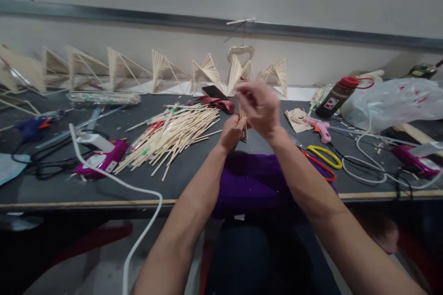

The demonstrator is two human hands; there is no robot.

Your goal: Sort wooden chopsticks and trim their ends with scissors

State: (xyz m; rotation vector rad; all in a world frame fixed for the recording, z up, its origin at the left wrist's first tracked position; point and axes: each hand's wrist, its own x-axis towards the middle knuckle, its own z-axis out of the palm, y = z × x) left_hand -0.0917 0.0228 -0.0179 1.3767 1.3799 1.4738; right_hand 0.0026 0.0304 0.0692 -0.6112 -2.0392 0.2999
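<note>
My left hand (232,132) is closed around a small bundle of thin wooden sticks (245,132), held upright over the near middle of the table. Just above and to the right, my right hand (259,107) is raised beside the top of the bundle. Its fingers look curled but are smeared by motion, so whether they hold anything cannot be made out. A loose heap of wooden sticks (180,134) lies to the left of my hands. Beyond them are a dark phone (212,91) and a dark red strap (221,104).
Fan-shaped stick models (206,73) line the wall. A pink glue gun (320,128), scissors (325,156) and a bottle (337,97) stand right; a blue glue gun (32,128) and magenta power strip (100,159) lie left. A white cable (152,191) hangs over the front edge.
</note>
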